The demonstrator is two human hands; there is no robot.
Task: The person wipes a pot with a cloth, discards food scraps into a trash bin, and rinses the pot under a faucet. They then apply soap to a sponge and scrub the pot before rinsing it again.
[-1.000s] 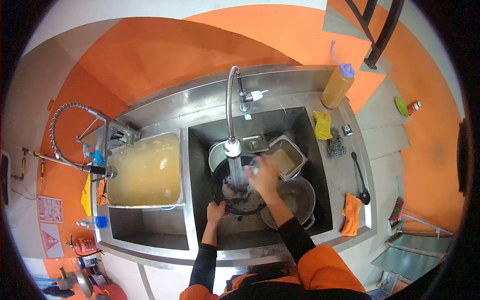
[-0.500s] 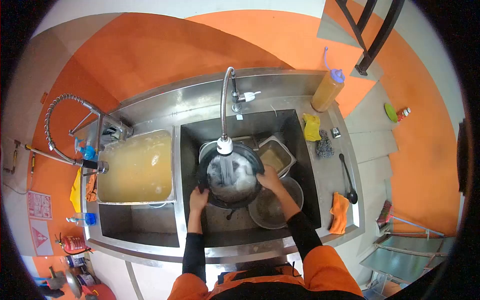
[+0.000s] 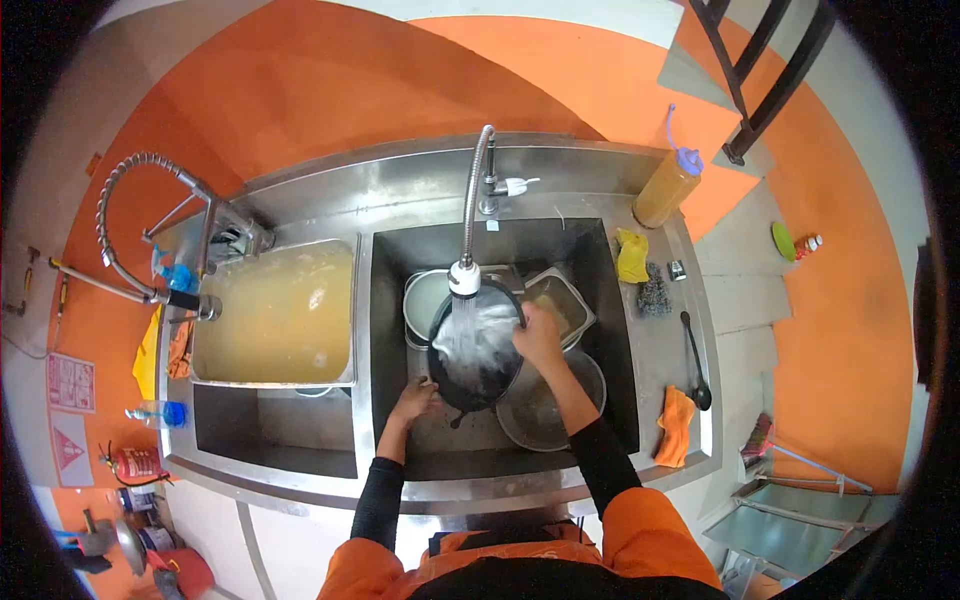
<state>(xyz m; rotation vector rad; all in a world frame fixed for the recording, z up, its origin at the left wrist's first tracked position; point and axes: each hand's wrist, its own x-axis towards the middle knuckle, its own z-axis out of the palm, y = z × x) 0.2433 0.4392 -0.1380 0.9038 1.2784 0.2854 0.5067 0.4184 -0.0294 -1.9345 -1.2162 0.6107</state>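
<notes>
A round black pan (image 3: 462, 375) is tilted under the running faucet head (image 3: 464, 279) in the right-hand sink basin, with whitish water and foam inside. My right hand (image 3: 538, 335) is closed on its right rim. My left hand (image 3: 415, 400) is at the lower-left edge, its fingers bent against the rim and partly hidden. Behind the pan to the left is a pale round pot (image 3: 425, 297). A rectangular metal container (image 3: 572, 305) holding cloudy liquid lies to the right, above a large clear-looking bowl (image 3: 540, 415).
Cloudy yellowish water fills a large metal tray (image 3: 275, 320) over the left basin. On the right ledge are a squeeze bottle (image 3: 667, 190), yellow cloth (image 3: 631, 256), steel scrubber (image 3: 654, 292), black ladle (image 3: 696, 365) and orange cloth (image 3: 675, 428). A spring faucet (image 3: 105, 215) arches at left.
The pan has tilted and turned, exposing more of the pale pot behind it. My right hand has moved up along the rim, while my left hand sits lower and farther out.
</notes>
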